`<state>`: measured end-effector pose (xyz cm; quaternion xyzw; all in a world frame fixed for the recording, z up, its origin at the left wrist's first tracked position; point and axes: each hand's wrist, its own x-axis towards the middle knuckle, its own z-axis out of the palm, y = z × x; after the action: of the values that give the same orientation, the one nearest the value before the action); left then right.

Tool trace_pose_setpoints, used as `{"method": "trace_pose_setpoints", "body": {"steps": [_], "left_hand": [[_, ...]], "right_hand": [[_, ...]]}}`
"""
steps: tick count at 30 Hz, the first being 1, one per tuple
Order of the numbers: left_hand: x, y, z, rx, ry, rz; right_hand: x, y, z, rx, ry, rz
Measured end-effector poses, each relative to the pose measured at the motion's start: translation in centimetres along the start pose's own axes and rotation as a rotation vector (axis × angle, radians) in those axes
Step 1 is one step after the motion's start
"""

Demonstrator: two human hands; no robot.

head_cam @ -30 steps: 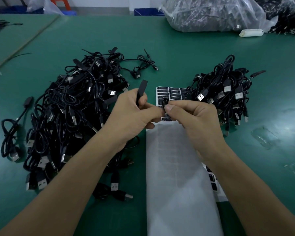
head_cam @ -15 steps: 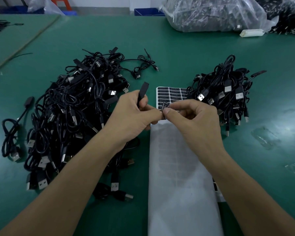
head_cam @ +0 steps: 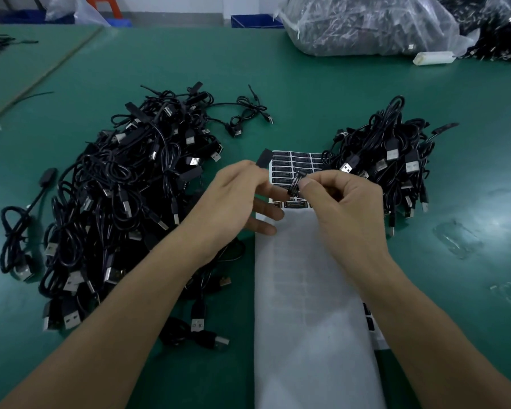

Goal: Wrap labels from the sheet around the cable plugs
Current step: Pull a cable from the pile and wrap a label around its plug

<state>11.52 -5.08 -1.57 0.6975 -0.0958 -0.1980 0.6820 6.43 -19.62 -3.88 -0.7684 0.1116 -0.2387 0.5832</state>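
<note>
Nearest, label sheet (head_cam: 313, 290): white backing lies on the green desk (head_cam: 469, 320), rows of black labels at its far end.
Right hand (head_cam: 347, 202): grip pinches one black label (head_cam: 296, 183) above the sheet.
Left hand (head_cam: 233, 196): grip holds a black plug (head_cam: 263, 158), tip poking past the fingers, near the label.
Cable piles: large heap (head_cam: 124, 202) left, smaller heap (head_cam: 387, 160) right.
Far edge: bagged cables (head_cam: 366, 25).

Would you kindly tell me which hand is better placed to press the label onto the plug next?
Probably the right hand: it already pinches the peeled label just beside the plug, which the left hand grips and only needs to steady above the label sheet.
</note>
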Motion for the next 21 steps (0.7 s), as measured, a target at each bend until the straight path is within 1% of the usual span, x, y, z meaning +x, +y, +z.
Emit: {"method": "trace_pose_setpoints", "body": {"steps": [3, 5, 9, 13, 17, 21], "left_hand": [[0.0, -0.1, -0.2, 0.047, 0.002, 0.010], [0.0, -0.6, -0.3, 0.111, 0.003, 0.035], [0.1, -1.1, -0.3, 0.185, -0.010, 0.088], [0.1, -1.0, -0.3, 0.133, -0.012, 0.135], [0.0, -1.1, -0.4, 0.078, -0.019, 0.144], [0.0, -1.0, -0.5, 0.066, -0.088, 0.128]], "right_hand": [[0.1, -0.2, 0.0, 0.072, 0.055, -0.013], [0.2, -0.4, 0.0, 0.148, 0.059, -0.012], [0.0, -0.6, 0.0, 0.297, -0.049, 0.008], [-0.1, -0.4, 0.3, 0.311, -0.093, 0.085], [-0.1, -0.4, 0.3, 0.309, -0.069, 0.087], [0.0, -0.2, 0.2, 0.281, -0.071, 0.078]]}}
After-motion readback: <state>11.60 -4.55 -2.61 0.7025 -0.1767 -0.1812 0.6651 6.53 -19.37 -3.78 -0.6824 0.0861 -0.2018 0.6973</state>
